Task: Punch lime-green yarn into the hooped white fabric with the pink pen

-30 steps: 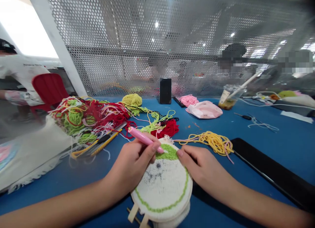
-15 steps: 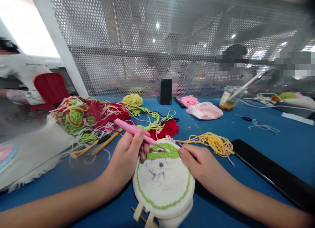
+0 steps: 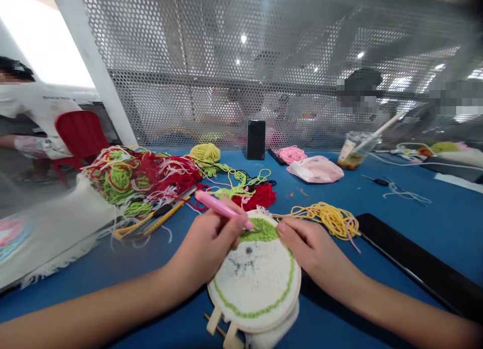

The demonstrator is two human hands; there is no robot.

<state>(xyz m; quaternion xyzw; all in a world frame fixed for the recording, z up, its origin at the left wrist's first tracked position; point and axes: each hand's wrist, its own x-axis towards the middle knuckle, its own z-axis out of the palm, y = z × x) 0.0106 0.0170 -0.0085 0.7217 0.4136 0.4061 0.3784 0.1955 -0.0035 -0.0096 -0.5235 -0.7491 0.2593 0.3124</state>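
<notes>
L hand [image 3: 211, 241] is clamped on pink punch needle [image 3: 222, 206], tip held at green stitching [image 3: 267, 231] nr top of hooped white cloth [image 3: 260, 283]; its R edge is gripped by R hand [image 3: 315, 246], w/ yellow yarn [image 3: 330, 218] nearby.

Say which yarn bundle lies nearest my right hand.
The loose yellow bundle, just beyond your right hand; the red bundle and pink bundle lie farther back.

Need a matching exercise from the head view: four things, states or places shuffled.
Things:
1. Pink tool
2. Hooped cloth
3. Plastic cup
4. Phone

States or places:
A. Dark-fronted, standing upright
B. White with green yarnwork, right hand at its edge
C. Has a straw sticking out
D. Gripped by the left hand

Pairs: 1-D, 2-B, 3-C, 4-A
</notes>
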